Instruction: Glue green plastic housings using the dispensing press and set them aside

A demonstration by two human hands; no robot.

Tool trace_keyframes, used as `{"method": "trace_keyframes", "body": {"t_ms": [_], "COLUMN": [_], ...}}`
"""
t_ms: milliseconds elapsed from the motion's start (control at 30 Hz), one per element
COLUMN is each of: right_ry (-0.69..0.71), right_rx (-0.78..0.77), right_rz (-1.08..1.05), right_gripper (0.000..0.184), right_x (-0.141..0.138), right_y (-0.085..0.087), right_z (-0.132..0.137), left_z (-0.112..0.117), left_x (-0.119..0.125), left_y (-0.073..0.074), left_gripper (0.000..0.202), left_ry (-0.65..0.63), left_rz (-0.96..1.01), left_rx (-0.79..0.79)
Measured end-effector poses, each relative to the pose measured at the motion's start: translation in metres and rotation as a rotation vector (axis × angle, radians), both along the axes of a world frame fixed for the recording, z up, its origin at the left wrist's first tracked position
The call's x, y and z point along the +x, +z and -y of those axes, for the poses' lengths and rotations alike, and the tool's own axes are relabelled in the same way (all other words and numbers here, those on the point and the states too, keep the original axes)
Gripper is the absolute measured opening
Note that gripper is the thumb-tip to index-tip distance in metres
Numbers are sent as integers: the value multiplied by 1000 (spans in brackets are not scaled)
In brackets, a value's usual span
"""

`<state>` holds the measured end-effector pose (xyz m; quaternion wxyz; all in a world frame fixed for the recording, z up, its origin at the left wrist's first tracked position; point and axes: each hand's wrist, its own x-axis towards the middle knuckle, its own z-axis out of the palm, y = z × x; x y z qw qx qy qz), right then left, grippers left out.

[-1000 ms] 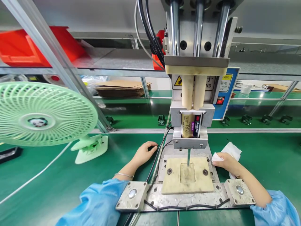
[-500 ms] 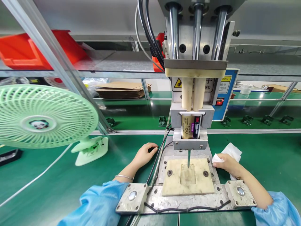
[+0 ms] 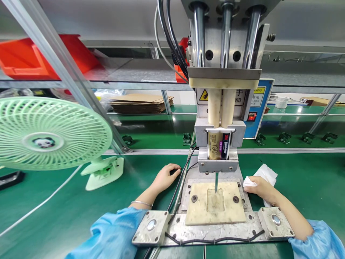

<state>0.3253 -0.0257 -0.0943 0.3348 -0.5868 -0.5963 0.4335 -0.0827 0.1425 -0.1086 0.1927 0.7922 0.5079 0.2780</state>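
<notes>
My left hand (image 3: pixel 167 176) rests on the green mat left of the dispensing press, fingers loosely bent, thumb apart from them, nothing visible in it. On the other side, my right hand (image 3: pixel 260 187) is closed on a crumpled white paper wipe (image 3: pixel 266 173). Between the hands stands the press with a two-barrel adhesive cartridge (image 3: pixel 217 145) clamped upright. Its thin nozzle (image 3: pixel 216 181) points down over the shallow recess of a cream fixture block (image 3: pixel 196 212). A left push button (image 3: pixel 151 225) and a right push button (image 3: pixel 275 219) sit on the metal base.
A green fan (image 3: pixel 54 133) stands at left, its white cord (image 3: pixel 40 205) crossing the mat. Black cables (image 3: pixel 179 187) run beside my left hand. Several small circuit boards (image 3: pixel 284 137) lie on the strip behind. An orange bin (image 3: pixel 48 59) and cardboard sheets (image 3: pixel 140 103) are farther back.
</notes>
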Motion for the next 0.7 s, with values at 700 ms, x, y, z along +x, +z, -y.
{"method": "trace_keyframes", "body": {"t_ms": [700], "right_ry": [4], "right_rx": [-20], "right_rz": [-8], "right_gripper": [31], "right_x": [-1], "right_y": [2], "right_z": [1], "left_z": [-1], "left_x": [-1], "left_y": [-3], "left_gripper": [40], "left_ry": [-4], "left_rz": [1], "left_rx": [2]}}
